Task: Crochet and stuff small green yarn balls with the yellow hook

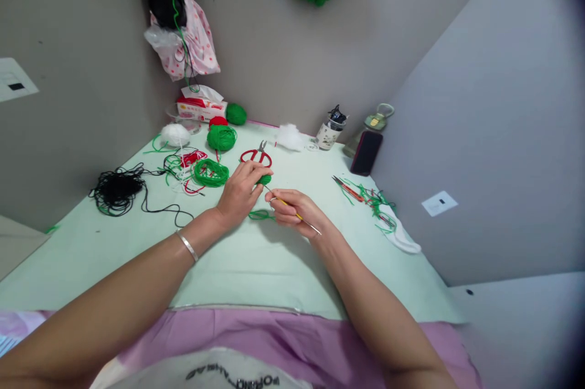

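My left hand [242, 191] pinches a small green crocheted piece [264, 180] over the pale green table [237, 261]. A silver bangle sits on that wrist. My right hand [295, 211] grips a thin yellow crochet hook [292, 213] whose tip points at the green piece. A strand of green yarn [261, 214] loops on the table just below the two hands. Red-handled scissors [256, 156] lie right behind my left hand.
Green yarn coils [210, 172], a green ball [222, 138], a black yarn tangle [116, 189], white stuffing [289, 136], a tissue box [200, 108], a jar [329, 132], a phone [366, 152] and yarn scraps with pliers [365, 197] ring the hands. Walls close in on both sides.
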{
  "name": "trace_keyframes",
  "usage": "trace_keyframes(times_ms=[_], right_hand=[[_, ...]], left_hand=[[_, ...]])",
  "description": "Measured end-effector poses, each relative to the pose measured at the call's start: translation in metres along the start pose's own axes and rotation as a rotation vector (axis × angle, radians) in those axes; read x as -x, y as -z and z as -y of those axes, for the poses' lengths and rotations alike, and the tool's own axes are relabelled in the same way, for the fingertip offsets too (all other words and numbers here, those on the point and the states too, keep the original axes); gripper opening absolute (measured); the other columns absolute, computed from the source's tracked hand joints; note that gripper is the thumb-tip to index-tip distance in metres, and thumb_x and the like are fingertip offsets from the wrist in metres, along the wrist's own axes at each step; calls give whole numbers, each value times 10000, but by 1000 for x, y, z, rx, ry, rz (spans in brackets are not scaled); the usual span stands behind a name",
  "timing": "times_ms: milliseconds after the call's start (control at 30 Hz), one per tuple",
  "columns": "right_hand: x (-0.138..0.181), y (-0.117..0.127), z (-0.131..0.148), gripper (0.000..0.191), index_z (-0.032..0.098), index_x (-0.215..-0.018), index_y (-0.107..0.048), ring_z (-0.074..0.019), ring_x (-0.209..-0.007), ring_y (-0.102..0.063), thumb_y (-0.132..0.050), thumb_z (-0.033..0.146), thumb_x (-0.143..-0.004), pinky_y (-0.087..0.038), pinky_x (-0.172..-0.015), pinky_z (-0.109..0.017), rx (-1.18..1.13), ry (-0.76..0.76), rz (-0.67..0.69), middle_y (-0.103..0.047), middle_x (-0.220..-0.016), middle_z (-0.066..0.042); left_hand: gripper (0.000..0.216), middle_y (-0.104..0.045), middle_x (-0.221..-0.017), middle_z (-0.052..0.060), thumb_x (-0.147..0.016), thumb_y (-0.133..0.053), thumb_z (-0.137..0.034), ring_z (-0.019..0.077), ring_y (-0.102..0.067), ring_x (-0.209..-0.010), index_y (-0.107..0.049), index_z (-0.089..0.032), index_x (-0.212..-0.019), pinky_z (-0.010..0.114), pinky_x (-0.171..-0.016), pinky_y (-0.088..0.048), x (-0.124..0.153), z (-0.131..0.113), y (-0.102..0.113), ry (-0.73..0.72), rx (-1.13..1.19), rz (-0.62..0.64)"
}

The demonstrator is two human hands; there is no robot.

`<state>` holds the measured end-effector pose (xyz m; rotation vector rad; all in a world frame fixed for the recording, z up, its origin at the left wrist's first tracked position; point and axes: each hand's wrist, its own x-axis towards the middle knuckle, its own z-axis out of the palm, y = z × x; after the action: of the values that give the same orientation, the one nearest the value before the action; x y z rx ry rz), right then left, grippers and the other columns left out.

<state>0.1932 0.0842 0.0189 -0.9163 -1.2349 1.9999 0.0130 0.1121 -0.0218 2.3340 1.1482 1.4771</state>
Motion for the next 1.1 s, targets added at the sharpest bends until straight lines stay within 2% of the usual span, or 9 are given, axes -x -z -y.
trace_keyframes(times_ms=[300,533,633,733,867,933,1000,1100], right_hand=[[1,-6,-4,189,154,-966,-687,-54,-374,-122,-557,290,-958,-140,-392,-205,-92,9,43,-271,-468,131],[2,-5,-5,193,124,-968,-697,-45,-382,-121,-551,244,-928,-145,-394,-198,-77,-17,-63,-272,-472,134],[-1,-5,-10,163,134,-936,-675,-47,-359,-182,-562,243,-894,-153,-380,-197,-39,23,-152,-348,-448,123],[-7,-1,-16,113,150,-885,-651,-58,-346,-278,-585,238,-858,-189,-373,-201,3,101,-272,-436,-437,97],[-13,3,-18,123,180,-876,-619,-57,-462,-462,-654,265,-795,-311,-430,-192,18,238,-405,-631,-674,41],[-13,2,-16,186,193,-900,-608,-32,-473,-405,-700,281,-765,-266,-427,-178,18,286,-438,-636,-753,49],[-12,-1,-14,257,208,-934,-603,-26,-451,-292,-743,318,-749,-195,-415,-180,20,297,-430,-562,-683,83],[-9,-6,-12,341,212,-944,-610,-40,-444,-214,-772,447,-756,-153,-411,-195,33,236,-333,-467,-599,99]], left_hand=[[344,-670,-1107,110,-897,-523,-40,270,-600,-1054,-698,-187,-1154,418,-924,-502,0,5,1,-79,-21,-3],[268,-710,-1067,102,-905,-570,-84,270,-586,-1010,-767,-230,-1016,436,-921,-488,-1,11,-2,-63,56,23],[280,-709,-1069,94,-878,-571,-77,278,-577,-1045,-776,-242,-974,460,-972,-466,-4,10,1,10,132,13],[241,-692,-1105,87,-860,-594,-106,274,-577,-1090,-759,-233,-981,457,-1016,-448,-5,9,4,144,240,-32],[227,-703,-1018,60,-873,-639,-244,218,-661,-886,-686,-204,-1091,367,-833,-528,-4,5,1,376,455,-31],[255,-720,-984,50,-861,-661,-294,213,-686,-878,-663,-200,-1099,338,-799,-536,-4,2,-3,457,564,-5],[265,-735,-1006,54,-835,-689,-316,224,-694,-968,-660,-201,-1072,335,-851,-534,-4,-3,-5,504,655,14],[278,-741,-1026,57,-810,-716,-334,224,-683,-1009,-660,-202,-1048,339,-897,-521,-4,-10,-7,547,746,32]])
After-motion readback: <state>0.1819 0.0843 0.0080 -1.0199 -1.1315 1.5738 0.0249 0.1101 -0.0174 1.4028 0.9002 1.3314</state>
